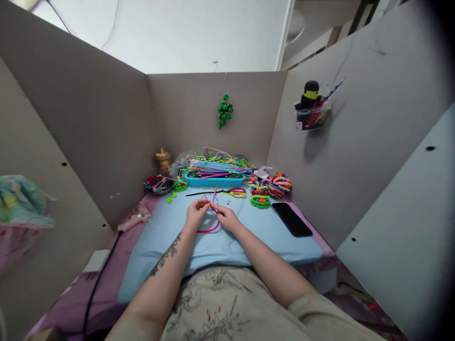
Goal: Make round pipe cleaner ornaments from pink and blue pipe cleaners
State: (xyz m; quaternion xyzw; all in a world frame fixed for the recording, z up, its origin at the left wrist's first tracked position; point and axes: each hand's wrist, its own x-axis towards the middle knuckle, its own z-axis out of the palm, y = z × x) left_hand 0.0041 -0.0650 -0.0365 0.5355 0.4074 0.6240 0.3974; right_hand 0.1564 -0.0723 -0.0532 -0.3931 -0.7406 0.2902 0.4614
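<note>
Wearing something beige with sketchy line prints down at 6 o'clock. Working over a pale blue surface with purple edging. Got a bright pink strand dead center of the clock, curving in a loop toward 6 between the wrists. Pinching it from the 9 side with the left hand, with the grip closed at the fingertips, and from the 3 side with the right hand, also with a closed grip. Can't make out the exact crossing between the fingertips, way too small.

Got a pink glue gun lying at 9, trailing a black cable toward 8. Also got a black phone flat at 3. Spotting a green-rimmed fuzzy piece between 2 and 3, with multicolored ones just behind.

Seeing red-and-yellow scissors near 1:30 and a dark bowl at 10. Then a blue tray full of colored strands at 12. Farther up, a clear basket on the wall at 2 and a green beaded ornament hanging at 12.
</note>
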